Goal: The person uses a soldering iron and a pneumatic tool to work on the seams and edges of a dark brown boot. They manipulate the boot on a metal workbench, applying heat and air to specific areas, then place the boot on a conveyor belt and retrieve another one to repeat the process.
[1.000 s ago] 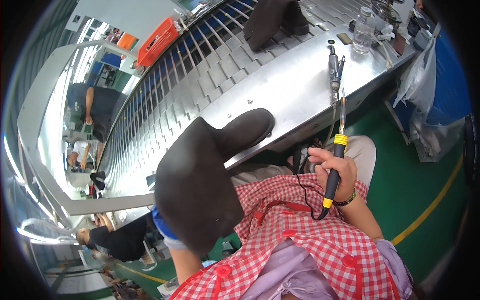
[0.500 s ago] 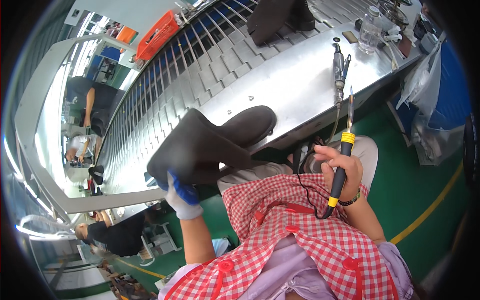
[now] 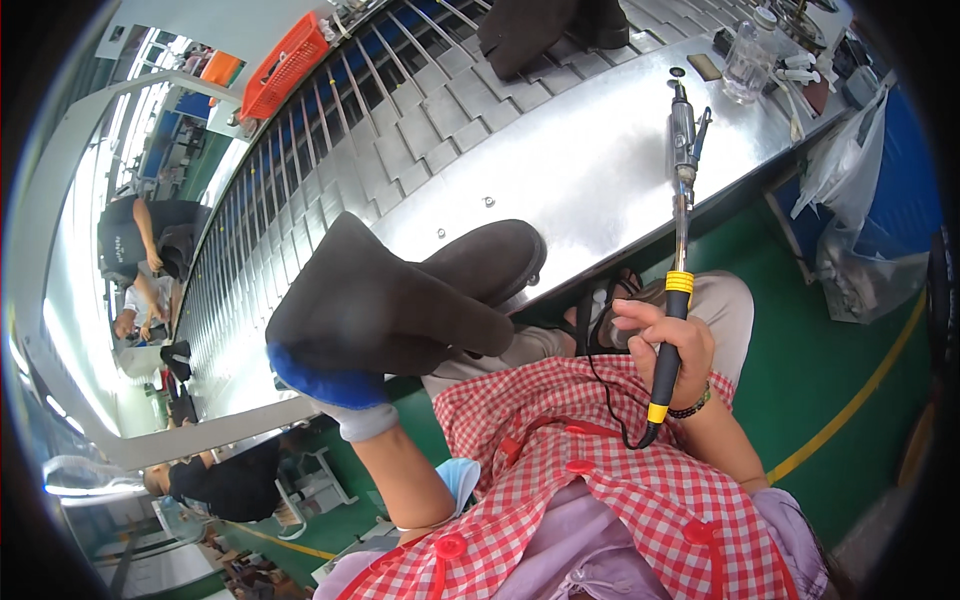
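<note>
A: Head view shows the right hand (image 3: 668,345) at about 4 o'clock from the picture centre, fingers closed around the black handle of a soldering iron (image 3: 672,330), which stands nearly upright with its thin metal tip pointing to 12 o'clock

B: And the left hand (image 3: 335,375)?

A: It wears a blue and grey glove and sits at 8 o'clock, under the opening of a dark grey boot (image 3: 400,300); it carries the boot, but I cannot tell how the fingers are bent, the boot hides them

B: How does the boot look?

A: Soft, like suede, the shaft wide and flat, the toe resting on the edge of the metal workbench (image 3: 570,170) toward 1 o'clock

B: What is around?

A: A slatted conveyor (image 3: 330,160) runs beside the bench, another dark boot (image 3: 545,30) lies at 12 o'clock, an orange crate (image 3: 285,68) at 11 o'clock, a clear bottle (image 3: 745,62) at 1 o'clock, and the floor (image 3: 830,350) is green with a yellow line
</note>
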The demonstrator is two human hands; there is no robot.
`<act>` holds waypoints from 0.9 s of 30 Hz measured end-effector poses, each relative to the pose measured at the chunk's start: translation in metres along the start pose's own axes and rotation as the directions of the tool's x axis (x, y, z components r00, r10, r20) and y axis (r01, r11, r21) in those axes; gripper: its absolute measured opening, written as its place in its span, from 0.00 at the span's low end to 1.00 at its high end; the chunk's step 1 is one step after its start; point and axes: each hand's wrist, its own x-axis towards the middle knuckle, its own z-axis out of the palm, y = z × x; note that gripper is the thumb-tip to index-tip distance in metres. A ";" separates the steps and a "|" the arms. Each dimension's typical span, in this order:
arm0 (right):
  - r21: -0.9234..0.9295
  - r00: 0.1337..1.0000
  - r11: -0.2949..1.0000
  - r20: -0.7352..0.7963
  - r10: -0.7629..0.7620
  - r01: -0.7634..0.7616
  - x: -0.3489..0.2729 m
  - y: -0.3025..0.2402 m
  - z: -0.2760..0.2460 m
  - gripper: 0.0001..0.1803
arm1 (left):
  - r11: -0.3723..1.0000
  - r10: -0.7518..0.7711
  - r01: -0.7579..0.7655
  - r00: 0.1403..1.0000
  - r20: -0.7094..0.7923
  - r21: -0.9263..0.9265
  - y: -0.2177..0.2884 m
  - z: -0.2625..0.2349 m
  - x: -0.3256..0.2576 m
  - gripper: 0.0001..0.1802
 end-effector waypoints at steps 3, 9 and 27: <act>0.012 1.000 1.000 0.009 -0.003 0.003 0.003 0.002 0.003 0.16 | 0.969 0.154 -0.132 0.984 -0.093 0.209 -0.015 -0.003 0.017 0.30; 0.118 0.996 0.989 0.037 0.081 -0.085 0.003 0.006 0.001 0.14 | 0.210 0.391 -0.535 0.813 0.432 0.818 -0.054 -0.088 0.066 0.21; 0.182 0.937 0.939 -0.141 0.320 -0.293 0.023 0.018 -0.033 0.48 | 0.516 0.229 -0.041 0.969 -0.092 0.856 -0.006 0.102 -0.039 0.29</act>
